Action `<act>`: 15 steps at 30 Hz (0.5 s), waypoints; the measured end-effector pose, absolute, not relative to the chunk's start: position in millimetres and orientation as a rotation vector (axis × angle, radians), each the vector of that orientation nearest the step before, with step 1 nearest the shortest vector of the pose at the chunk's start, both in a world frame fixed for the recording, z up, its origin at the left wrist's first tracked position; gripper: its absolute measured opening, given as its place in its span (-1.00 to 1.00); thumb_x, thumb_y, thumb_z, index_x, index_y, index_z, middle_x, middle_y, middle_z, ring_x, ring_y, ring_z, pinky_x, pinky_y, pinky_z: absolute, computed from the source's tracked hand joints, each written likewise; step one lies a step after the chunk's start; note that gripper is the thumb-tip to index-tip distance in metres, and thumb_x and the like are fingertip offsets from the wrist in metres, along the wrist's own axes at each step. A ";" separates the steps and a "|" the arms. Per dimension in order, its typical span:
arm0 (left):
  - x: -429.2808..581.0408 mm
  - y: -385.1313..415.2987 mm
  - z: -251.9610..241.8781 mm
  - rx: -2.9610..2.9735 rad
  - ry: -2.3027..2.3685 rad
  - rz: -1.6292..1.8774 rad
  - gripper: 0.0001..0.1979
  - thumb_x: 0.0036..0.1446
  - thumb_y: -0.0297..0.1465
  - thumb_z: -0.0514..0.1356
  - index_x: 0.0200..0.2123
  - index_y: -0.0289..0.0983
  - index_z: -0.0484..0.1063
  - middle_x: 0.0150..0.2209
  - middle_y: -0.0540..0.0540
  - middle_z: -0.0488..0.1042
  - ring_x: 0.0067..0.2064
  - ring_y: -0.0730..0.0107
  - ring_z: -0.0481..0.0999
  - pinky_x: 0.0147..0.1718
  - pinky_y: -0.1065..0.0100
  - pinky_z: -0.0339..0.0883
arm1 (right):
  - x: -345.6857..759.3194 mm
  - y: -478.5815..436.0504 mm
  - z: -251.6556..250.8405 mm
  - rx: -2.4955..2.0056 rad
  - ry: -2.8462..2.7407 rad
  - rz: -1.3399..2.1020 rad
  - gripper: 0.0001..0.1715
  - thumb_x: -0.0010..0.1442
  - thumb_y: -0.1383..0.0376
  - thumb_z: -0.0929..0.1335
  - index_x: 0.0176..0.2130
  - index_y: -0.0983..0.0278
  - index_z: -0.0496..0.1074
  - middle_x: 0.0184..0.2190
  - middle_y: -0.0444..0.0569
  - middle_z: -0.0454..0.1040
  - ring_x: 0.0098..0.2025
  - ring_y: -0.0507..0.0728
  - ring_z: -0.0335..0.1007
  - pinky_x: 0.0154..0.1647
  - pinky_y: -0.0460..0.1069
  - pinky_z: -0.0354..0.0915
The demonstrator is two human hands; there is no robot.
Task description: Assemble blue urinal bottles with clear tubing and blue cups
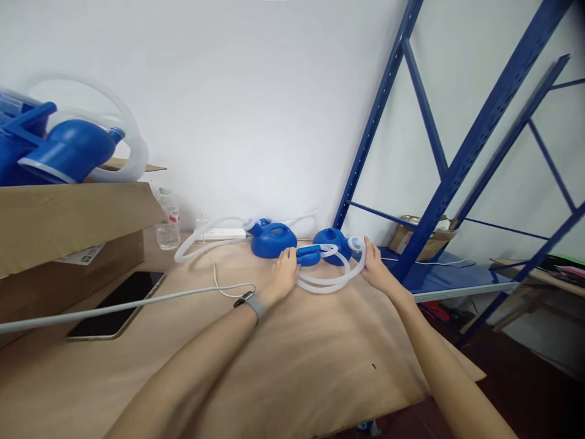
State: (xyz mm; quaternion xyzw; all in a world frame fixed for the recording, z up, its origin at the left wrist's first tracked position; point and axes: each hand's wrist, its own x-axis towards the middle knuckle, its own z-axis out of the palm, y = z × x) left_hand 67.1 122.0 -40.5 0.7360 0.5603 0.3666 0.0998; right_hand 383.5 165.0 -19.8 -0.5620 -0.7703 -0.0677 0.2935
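Note:
Two blue plastic jugs with handles sit by the wall; the left jug [273, 242] is just beyond my left hand, and the right jug [329, 236] has a white cap on its neck. My left hand [286, 272] is closed around the end of a blue hose head [309, 256]. From that head a clear hose [326, 284] loops over the board toward the right jug. My right hand [375, 267] pinches the hose beside the white cap [355, 244]. Its fingertips are partly hidden by the hose.
At left stands a cardboard box [68, 213] with blue hose heads [75, 146] on top. A phone [116, 305], a water bottle [168, 222] and a power strip [223, 233] lie nearby. A cable [137, 303] crosses the table. Blue shelving [457, 152] rises at right.

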 end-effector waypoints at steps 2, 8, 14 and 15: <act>72.5 138.4 -41.2 2.121 1.708 1.083 -0.67 0.35 -0.49 0.05 0.16 -0.31 0.19 0.25 -0.50 0.30 0.24 -0.17 0.43 0.07 -0.05 0.40 | 378.0 151.3 -30.8 -1.630 -2.086 -0.201 0.33 0.11 0.28 0.41 0.51 0.16 -0.47 0.52 0.40 -0.41 0.53 0.60 -0.36 0.33 0.48 0.10; 67.9 168.3 -48.2 2.136 1.639 1.043 -0.60 0.37 -0.45 0.03 0.25 -0.30 0.19 0.44 -0.58 0.00 0.22 -0.20 0.49 0.12 -0.14 0.39 | 314.9 86.7 -41.4 -1.333 -2.339 -0.798 0.25 0.02 0.19 0.59 0.49 -0.03 0.00 0.56 0.13 -0.44 0.52 0.69 -0.51 0.38 0.62 -0.25; 43.2 153.5 -48.9 2.408 1.245 0.975 -0.52 0.27 -0.58 0.05 0.21 -0.16 0.38 0.44 -0.23 0.17 0.46 0.12 0.17 0.35 0.04 0.21 | 268.2 103.0 -40.3 -1.130 -2.478 -0.836 -0.18 0.30 0.01 0.42 0.44 -0.07 0.16 0.52 0.11 -0.04 0.53 0.57 -0.26 0.41 0.57 -0.25; 35.7 146.8 -46.7 2.446 1.188 0.966 -0.49 0.25 -0.60 0.05 0.21 -0.16 0.39 0.44 -0.21 0.18 0.48 0.15 0.12 0.38 0.06 0.17 | 266.8 113.7 -42.2 -1.134 -2.483 -0.840 -0.23 0.32 0.03 0.40 0.42 -0.08 0.19 0.51 0.11 -0.02 0.53 0.56 -0.23 0.42 0.55 -0.22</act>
